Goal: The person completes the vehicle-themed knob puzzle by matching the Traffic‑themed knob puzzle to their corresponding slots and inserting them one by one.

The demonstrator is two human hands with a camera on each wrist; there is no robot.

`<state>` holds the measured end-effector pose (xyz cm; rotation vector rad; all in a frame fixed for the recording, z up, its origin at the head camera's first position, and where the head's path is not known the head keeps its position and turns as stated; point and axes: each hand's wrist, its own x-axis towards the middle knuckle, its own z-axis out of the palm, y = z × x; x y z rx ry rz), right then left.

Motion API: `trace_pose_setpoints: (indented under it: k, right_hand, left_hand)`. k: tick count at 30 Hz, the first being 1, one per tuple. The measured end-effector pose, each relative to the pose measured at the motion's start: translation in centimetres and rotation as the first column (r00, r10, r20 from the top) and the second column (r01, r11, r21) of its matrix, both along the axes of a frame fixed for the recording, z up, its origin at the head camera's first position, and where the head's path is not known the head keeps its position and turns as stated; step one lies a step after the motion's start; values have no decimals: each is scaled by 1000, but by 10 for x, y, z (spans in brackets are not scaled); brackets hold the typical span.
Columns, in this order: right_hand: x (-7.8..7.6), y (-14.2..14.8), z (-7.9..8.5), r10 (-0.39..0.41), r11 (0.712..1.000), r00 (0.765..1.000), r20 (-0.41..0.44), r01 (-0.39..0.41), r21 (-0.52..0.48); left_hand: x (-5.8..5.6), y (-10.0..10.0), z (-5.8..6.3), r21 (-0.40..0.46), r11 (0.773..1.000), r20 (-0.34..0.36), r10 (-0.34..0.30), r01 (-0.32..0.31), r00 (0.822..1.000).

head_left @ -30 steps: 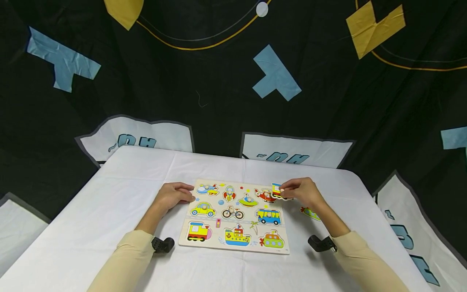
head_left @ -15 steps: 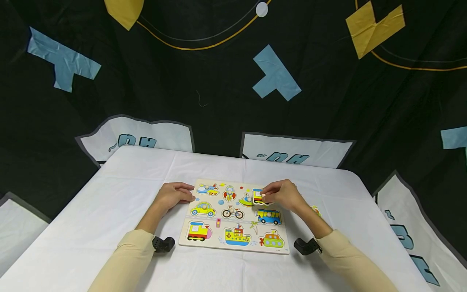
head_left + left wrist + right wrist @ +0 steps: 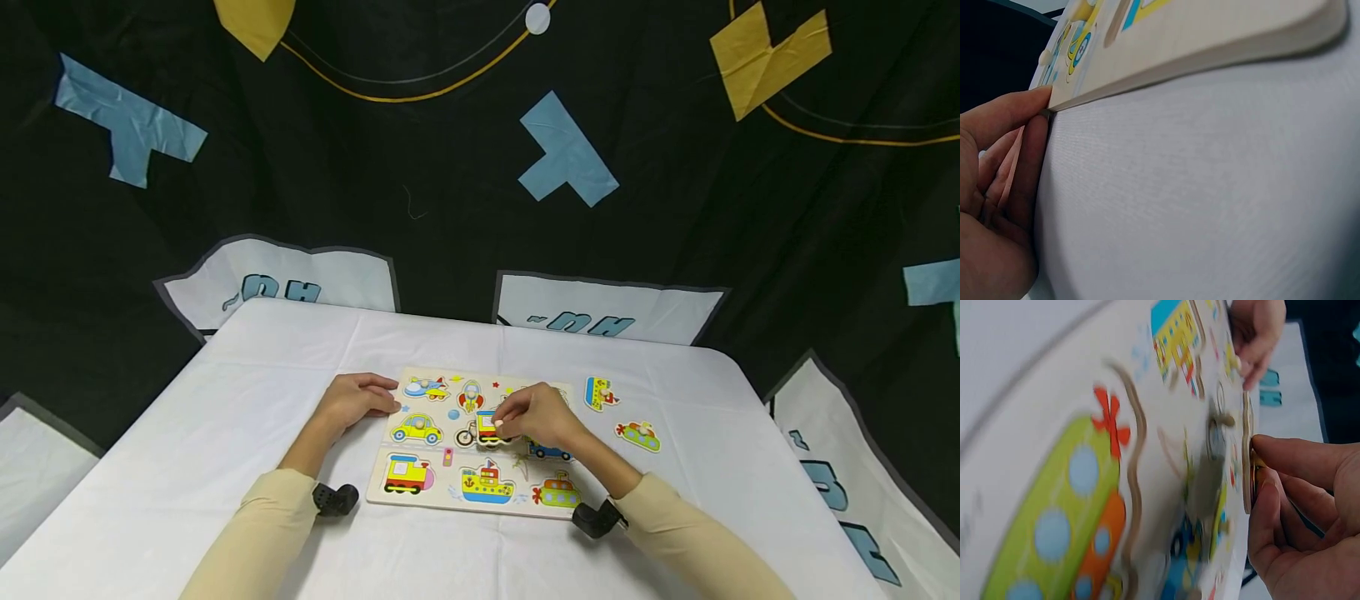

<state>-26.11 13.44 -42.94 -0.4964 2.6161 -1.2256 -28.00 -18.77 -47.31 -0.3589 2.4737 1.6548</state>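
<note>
My right hand (image 3: 543,414) pinches a train puzzle piece (image 3: 486,425) by its small knob, above the bicycle piece (image 3: 465,437) on the wooden puzzle board. In the right wrist view the train piece (image 3: 1248,456) is seen edge-on, raised off the board. My left hand (image 3: 356,404) holds the left edge of the puzzle board (image 3: 377,492), thumb and finger at the rim in the left wrist view. Along the board's near row are vacant recesses with a printed train (image 3: 408,475), ship (image 3: 487,485) and submarine (image 3: 557,492).
A ship piece (image 3: 598,393) and a submarine piece (image 3: 639,436) lie on the white tablecloth (image 3: 697,483) right of the board. Knobbed pieces sit in the board, among them a car (image 3: 417,428), a rocket (image 3: 471,396) and a plane (image 3: 426,388). A black curtain (image 3: 337,183) hangs behind.
My right hand has carried the train piece leftward and nearer across the board, from the helicopter to the bicycle. The loose ship piece has come into view. My left hand has stayed put.
</note>
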Motion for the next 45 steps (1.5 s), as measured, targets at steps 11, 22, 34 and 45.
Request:
trace_pose_setpoints:
  k: [11,22,34,45]
  right_hand:
    - [14,-37,-2,126,992,990,66,-125,-21]
    - [30,-66,-7,200,979,975,100,-195,-50]
    - [36,-86,-13,256,964,960,113,-245,-99]
    - [38,-100,-13,277,957,951,135,-260,-129]
  left_hand:
    - [-2,-1,0,-11,1000,14,4,-3,1000]
    - [-2,-1,-1,-3,1000,-2,0,0,1000]
    - [-1,-2,2,11,1000,-12,-18,18,1000]
    - [0,-3,3,15,999,-20,-31,31,999]
